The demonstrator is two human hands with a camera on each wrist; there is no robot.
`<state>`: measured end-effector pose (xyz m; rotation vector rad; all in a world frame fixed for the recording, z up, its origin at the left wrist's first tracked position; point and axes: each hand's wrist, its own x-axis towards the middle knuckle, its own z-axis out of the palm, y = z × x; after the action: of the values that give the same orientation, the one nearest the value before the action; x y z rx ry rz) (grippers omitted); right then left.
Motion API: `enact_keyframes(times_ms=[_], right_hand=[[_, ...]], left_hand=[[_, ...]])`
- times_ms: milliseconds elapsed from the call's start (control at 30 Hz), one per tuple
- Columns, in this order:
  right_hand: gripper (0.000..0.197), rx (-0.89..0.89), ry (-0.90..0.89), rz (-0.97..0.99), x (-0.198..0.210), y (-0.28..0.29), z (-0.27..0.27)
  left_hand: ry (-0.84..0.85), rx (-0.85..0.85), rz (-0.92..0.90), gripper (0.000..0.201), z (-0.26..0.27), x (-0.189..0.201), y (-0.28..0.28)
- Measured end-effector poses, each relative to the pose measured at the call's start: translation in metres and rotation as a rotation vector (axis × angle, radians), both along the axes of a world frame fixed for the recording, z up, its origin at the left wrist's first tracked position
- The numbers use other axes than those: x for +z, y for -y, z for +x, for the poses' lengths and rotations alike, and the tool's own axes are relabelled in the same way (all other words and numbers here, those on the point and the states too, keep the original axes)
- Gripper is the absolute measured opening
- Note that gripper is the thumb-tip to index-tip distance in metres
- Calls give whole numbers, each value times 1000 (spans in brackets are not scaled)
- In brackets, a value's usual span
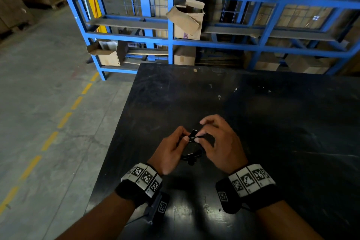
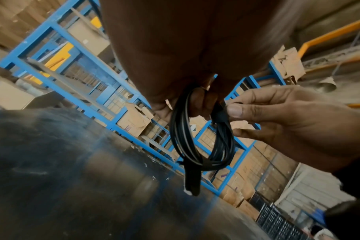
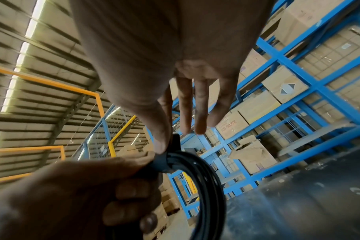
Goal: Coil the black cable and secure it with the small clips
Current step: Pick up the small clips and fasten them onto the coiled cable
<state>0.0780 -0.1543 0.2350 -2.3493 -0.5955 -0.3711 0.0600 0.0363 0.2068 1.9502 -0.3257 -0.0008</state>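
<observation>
Both forearms are bare, each with a black wristband carrying a row of white tiles printed with black square codes. Under the left band hangs a dark bracket, perhaps the camera mount, bearing one more code tile.

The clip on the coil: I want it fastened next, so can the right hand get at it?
Probably yes: the right hand already pinches the clip on the cable, with nothing between.

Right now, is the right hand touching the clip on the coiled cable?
Touching. The right wrist view shows the right hand pinching the clip wrapped around the black cable.
</observation>
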Motion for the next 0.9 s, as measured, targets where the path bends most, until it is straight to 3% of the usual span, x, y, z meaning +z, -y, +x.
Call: enact_keyframes(times_ms=[133, 267, 500, 633, 733, 900], right_hand=[[10, 75, -196, 89, -1, 3, 0], [10, 25, -287, 227, -8, 1, -3], [34, -72, -420, 392, -14, 4, 1], [30, -209, -498, 619, -24, 11, 4], [26, -337, -602, 890, -29, 13, 5], [24, -424, -770, 1106, -46, 11, 6]], left_hand=[[23, -104, 132, 11, -3, -4, -7], [-14, -128, 135, 11, -3, -6, -11], [-168, -86, -163, 12, -4, -12, -12], [-257, 6, -298, 38, -5, -23, -21], [-385, 35, -404, 46, -9, -38, -26], [-466, 167, -504, 32, -8, -49, -22]])
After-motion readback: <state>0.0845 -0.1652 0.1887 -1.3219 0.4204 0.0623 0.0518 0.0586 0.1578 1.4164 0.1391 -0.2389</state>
